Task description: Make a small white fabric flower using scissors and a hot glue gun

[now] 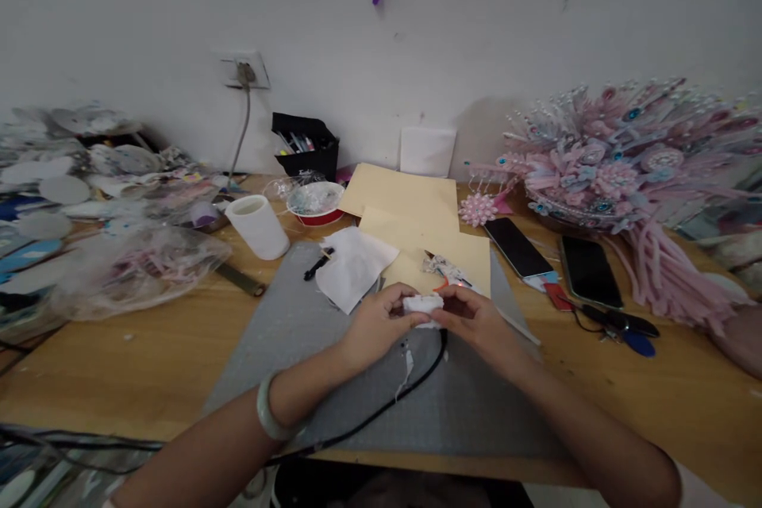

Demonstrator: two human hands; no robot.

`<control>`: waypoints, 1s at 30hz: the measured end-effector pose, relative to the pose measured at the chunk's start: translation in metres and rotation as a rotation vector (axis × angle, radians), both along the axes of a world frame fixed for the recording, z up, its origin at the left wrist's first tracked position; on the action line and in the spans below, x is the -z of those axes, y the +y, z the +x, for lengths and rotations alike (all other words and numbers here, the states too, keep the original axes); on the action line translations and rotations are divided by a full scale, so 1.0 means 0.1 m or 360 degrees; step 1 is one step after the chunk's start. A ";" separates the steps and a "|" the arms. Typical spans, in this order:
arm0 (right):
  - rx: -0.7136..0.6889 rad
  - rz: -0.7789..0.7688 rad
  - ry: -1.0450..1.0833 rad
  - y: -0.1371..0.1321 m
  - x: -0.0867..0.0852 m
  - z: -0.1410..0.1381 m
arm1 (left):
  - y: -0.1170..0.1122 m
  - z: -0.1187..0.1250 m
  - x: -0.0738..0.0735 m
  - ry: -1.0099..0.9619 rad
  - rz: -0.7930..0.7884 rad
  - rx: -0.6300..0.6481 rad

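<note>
- Left hand point(374, 329) pinches the left end of a small white piece point(423, 304)!
- Right hand point(476, 327) grips its right end, fingers curled.
- And there's the piece, held between both hands, over the grey mat point(482, 409).
- White paper point(352, 266) lies far left; black cable point(381, 413) curves across near.

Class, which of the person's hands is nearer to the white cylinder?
Left. The left hand is in front of the white cylinder and to its right; the right hand is farther right.
</note>
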State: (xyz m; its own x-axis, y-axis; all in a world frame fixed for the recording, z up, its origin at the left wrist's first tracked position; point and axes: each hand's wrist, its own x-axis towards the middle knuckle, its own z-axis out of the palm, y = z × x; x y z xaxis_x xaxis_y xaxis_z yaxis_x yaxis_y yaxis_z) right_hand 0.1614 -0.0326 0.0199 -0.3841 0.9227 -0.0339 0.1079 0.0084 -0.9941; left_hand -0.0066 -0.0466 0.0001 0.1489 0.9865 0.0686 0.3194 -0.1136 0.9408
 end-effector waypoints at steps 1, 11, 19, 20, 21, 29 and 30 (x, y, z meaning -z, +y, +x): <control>-0.0001 -0.0014 -0.0005 0.00 -0.01 0.00 | 0.00 0.00 0.00 0.0022 0.0012 -0.0011; 0.0080 0.0082 -0.0133 0.02 0.00 -0.01 | -0.03 0.00 -0.02 0.0158 0.0118 0.0025; 0.0059 0.0099 -0.0227 0.01 -0.01 -0.01 | -0.01 -0.07 -0.20 0.0211 0.0272 0.0179; 0.0049 0.0111 -0.0233 0.01 -0.01 -0.02 | 0.00 -0.08 -0.22 0.0195 0.0277 0.0179; 0.0041 0.0126 -0.0242 0.01 0.00 -0.02 | 0.01 -0.10 -0.24 0.0180 0.0265 0.0178; -0.0008 0.0230 -0.0352 -0.01 0.02 -0.01 | 0.10 -0.13 -0.25 -0.0102 -0.0091 0.0210; -0.0007 0.0216 -0.0346 -0.01 0.02 -0.01 | 0.12 -0.14 -0.25 -0.0145 -0.0113 0.0168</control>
State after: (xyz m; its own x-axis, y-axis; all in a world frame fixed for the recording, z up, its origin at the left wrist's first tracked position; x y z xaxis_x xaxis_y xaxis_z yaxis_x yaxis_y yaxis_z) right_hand 0.1604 -0.0335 0.0180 -0.3855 0.9227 0.0080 0.3185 0.1412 -0.9373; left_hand -0.0206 -0.0346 0.0250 0.2484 0.9685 0.0174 0.2218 -0.0744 0.9722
